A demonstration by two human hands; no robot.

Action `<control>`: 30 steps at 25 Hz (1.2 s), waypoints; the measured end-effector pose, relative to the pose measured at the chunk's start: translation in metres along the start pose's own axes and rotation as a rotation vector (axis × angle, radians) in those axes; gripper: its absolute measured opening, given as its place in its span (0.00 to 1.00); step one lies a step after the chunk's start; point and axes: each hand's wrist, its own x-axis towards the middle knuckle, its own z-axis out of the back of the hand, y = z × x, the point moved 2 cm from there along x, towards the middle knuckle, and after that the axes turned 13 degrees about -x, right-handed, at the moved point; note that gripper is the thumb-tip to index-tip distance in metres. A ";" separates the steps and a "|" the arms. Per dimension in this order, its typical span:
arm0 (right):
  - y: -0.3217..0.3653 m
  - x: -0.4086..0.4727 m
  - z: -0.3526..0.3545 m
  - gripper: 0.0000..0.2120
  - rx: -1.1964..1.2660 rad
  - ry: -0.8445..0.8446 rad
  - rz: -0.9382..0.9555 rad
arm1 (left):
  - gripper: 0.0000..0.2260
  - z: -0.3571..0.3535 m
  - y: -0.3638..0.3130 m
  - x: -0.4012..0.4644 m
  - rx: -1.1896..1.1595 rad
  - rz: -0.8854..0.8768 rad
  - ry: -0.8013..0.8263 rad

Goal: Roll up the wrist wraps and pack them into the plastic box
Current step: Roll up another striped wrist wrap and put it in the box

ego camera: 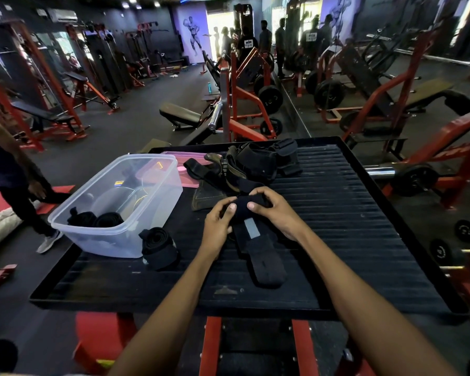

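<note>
A black wrist wrap (258,253) with a grey patch lies stretched toward me on the ribbed black platform (350,213). Its far end is a small roll pinched between my left hand (219,225) and my right hand (276,208). The clear plastic box (152,210) stands at the left of the platform, open, with two rolled black wraps (97,219) in its near corner. Another rolled black wrap (159,246) rests on the platform against the box's near right side. A heap of unrolled black and olive wraps (253,162) lies at the far middle.
A pink lid (186,180) lies behind the box. A person (14,183) stands at the left beside the platform. Red gym machines, benches and weight plates surround the platform; several people stand far back near the bright doorway.
</note>
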 end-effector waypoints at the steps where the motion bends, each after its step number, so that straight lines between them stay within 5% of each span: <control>1: 0.001 0.000 0.000 0.08 0.000 0.002 -0.009 | 0.08 -0.001 -0.002 -0.001 0.009 -0.017 -0.016; 11: 0.014 -0.008 0.003 0.04 0.162 0.037 -0.039 | 0.09 -0.006 -0.003 0.000 -0.239 0.050 0.036; 15: 0.019 -0.008 0.009 0.24 0.140 0.030 -0.040 | 0.07 -0.003 -0.006 0.002 -0.355 0.015 -0.036; 17: 0.019 -0.010 0.014 0.35 -0.088 0.051 0.068 | 0.08 0.001 -0.006 0.004 -0.386 -0.001 -0.082; 19: 0.022 -0.013 0.010 0.29 -0.301 0.077 0.178 | 0.08 0.003 -0.007 0.004 -0.378 -0.015 -0.092; 22: 0.024 -0.013 0.004 0.09 -0.221 -0.110 0.237 | 0.08 -0.002 -0.008 0.001 -0.302 -0.021 -0.031; 30: 0.014 -0.006 0.002 0.06 -0.111 -0.299 0.128 | 0.15 -0.012 -0.001 -0.009 -0.086 -0.049 0.181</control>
